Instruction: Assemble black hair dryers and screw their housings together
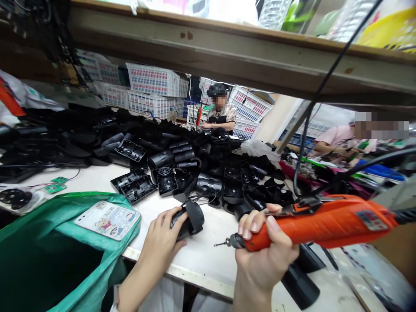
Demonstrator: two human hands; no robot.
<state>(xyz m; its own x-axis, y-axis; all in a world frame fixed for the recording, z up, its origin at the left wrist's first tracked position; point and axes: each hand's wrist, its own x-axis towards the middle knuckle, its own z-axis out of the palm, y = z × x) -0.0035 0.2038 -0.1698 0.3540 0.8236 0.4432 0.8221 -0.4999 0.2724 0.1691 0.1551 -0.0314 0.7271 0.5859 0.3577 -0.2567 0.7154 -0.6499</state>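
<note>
Head camera: fingers (178,225) of the left hand (162,235) gripped a black casing (195,218), apparently resting on the bench (208,260); those of the right hand (264,255) held an orange screwdriver (328,221) nearby.

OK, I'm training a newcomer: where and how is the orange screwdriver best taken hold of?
I'd probably grip the orange screwdriver by its narrower front body, from the near side, as the right hand does. The body tapers toward the bit, which juts ahead of the fingers, and the cord leaves at the rear, clear of the grip.
</note>
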